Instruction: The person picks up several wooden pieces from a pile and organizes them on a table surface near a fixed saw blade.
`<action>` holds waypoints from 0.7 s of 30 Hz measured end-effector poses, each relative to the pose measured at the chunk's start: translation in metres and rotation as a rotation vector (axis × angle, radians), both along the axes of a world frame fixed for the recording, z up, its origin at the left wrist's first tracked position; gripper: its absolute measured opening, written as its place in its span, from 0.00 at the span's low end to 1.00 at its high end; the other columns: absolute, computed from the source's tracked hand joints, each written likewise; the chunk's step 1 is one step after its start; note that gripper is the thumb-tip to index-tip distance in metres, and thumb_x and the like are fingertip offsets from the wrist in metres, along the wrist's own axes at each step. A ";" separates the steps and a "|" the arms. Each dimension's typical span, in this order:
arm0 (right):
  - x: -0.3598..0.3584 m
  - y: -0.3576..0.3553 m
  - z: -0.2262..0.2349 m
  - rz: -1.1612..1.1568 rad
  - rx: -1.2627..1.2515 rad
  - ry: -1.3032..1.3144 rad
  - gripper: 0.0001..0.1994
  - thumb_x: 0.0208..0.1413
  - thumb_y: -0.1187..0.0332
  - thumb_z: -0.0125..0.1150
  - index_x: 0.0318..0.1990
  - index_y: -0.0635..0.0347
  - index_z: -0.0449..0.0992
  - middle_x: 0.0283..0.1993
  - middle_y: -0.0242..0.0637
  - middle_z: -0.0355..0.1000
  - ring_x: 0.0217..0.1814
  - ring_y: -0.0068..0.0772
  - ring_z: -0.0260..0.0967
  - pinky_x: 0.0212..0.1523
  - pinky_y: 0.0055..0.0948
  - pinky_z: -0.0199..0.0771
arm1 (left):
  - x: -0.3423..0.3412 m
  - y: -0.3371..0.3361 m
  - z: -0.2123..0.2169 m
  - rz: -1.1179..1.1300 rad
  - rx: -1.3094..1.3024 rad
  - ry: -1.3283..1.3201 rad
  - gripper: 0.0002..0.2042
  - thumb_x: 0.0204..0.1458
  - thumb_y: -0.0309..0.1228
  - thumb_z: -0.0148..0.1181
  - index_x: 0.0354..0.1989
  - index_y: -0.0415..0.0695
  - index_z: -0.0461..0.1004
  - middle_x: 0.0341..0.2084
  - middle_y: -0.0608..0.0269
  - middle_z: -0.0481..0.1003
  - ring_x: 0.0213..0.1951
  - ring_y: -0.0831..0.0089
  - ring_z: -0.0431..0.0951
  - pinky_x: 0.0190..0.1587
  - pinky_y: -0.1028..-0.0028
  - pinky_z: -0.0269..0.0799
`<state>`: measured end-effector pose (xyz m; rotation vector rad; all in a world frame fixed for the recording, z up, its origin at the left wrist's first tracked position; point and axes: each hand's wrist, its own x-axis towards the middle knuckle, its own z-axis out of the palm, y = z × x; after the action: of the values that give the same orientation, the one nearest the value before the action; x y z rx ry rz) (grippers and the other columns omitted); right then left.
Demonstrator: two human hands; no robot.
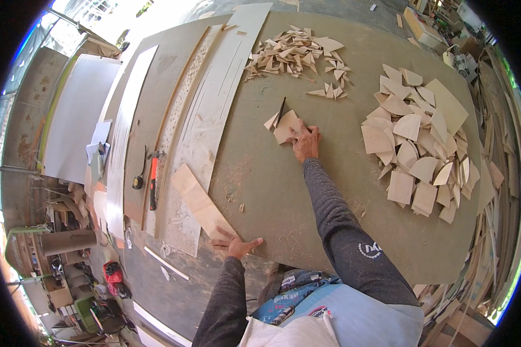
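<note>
My right hand (305, 141) reaches far across the grey-green workbench (283, 196), its fingers pressed flat on a fan-shaped plywood piece (285, 126). A thin dark blade-like tool (281, 110) lies just beyond that piece, with a small triangular offcut (271, 121) beside it. My left hand (235, 245) rests open, fingers spread, on the bench's near edge. It touches the near end of a short plywood plank (201, 202).
A heap of fan-shaped plywood pieces (417, 144) lies at the right. Small triangular offcuts (295, 55) are piled at the far side. Long thin plywood strips (208, 110) run along the left, with a hammer (153, 179) and a tape measure (138, 182) between them.
</note>
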<state>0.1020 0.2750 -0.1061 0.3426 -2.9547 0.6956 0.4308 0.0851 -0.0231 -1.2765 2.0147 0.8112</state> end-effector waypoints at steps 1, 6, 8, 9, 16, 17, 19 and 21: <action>0.000 0.000 -0.001 0.002 -0.006 0.001 0.17 0.52 0.59 0.64 0.52 0.33 0.81 0.70 0.26 0.58 0.58 0.41 0.52 0.62 0.42 0.54 | 0.000 0.000 -0.001 -0.001 -0.004 0.000 0.86 0.16 0.66 0.78 0.62 0.36 0.04 0.56 0.11 0.07 0.59 0.18 0.07 0.59 0.27 0.16; 0.001 -0.005 0.006 -0.019 -0.036 0.010 0.17 0.50 0.62 0.65 0.49 0.34 0.82 0.69 0.25 0.59 0.57 0.41 0.52 0.62 0.41 0.54 | 0.001 0.000 0.000 0.000 -0.003 -0.001 0.86 0.16 0.66 0.78 0.62 0.37 0.04 0.56 0.12 0.07 0.59 0.19 0.06 0.59 0.28 0.16; 0.002 -0.005 0.007 -0.041 -0.093 0.002 0.16 0.48 0.64 0.67 0.46 0.36 0.84 0.68 0.23 0.61 0.56 0.40 0.52 0.62 0.39 0.53 | 0.001 0.001 0.000 0.000 -0.011 0.001 0.86 0.16 0.66 0.78 0.62 0.37 0.03 0.56 0.12 0.07 0.60 0.19 0.06 0.59 0.29 0.16; 0.000 -0.005 0.007 -0.042 -0.093 0.007 0.15 0.48 0.63 0.67 0.46 0.36 0.84 0.68 0.23 0.61 0.56 0.41 0.52 0.62 0.39 0.53 | 0.002 0.000 -0.004 0.002 -0.027 0.002 0.86 0.16 0.66 0.78 0.62 0.38 0.03 0.56 0.12 0.07 0.60 0.20 0.06 0.60 0.29 0.16; 0.001 -0.003 0.000 0.009 -0.113 0.038 0.15 0.48 0.59 0.67 0.45 0.36 0.84 0.68 0.24 0.61 0.55 0.42 0.52 0.62 0.41 0.54 | 0.003 -0.004 -0.013 0.016 -0.030 -0.003 0.86 0.17 0.65 0.79 0.62 0.41 0.02 0.56 0.14 0.06 0.60 0.21 0.05 0.60 0.29 0.16; 0.002 -0.002 -0.001 0.016 -0.131 0.048 0.15 0.48 0.59 0.67 0.45 0.36 0.84 0.68 0.25 0.61 0.55 0.42 0.52 0.62 0.41 0.54 | 0.003 -0.004 -0.012 0.014 -0.026 -0.012 0.86 0.17 0.65 0.79 0.62 0.41 0.02 0.56 0.14 0.06 0.60 0.21 0.05 0.60 0.29 0.16; -0.002 0.000 -0.002 0.019 -0.152 0.060 0.15 0.48 0.59 0.67 0.45 0.37 0.84 0.68 0.26 0.61 0.55 0.43 0.52 0.62 0.40 0.54 | 0.001 -0.002 -0.009 0.005 -0.019 -0.022 0.86 0.17 0.64 0.79 0.62 0.41 0.02 0.56 0.14 0.06 0.60 0.21 0.05 0.60 0.29 0.16; -0.001 -0.001 -0.002 0.022 -0.150 0.056 0.15 0.48 0.59 0.67 0.45 0.38 0.84 0.68 0.26 0.61 0.55 0.43 0.52 0.62 0.39 0.55 | 0.002 -0.002 -0.009 0.001 -0.016 -0.018 0.86 0.17 0.65 0.79 0.61 0.41 0.02 0.56 0.14 0.06 0.60 0.21 0.06 0.59 0.28 0.16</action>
<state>0.1009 0.2739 -0.1085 0.3759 -2.8294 0.8886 0.4326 0.0827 -0.0326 -1.2892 2.0101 0.7833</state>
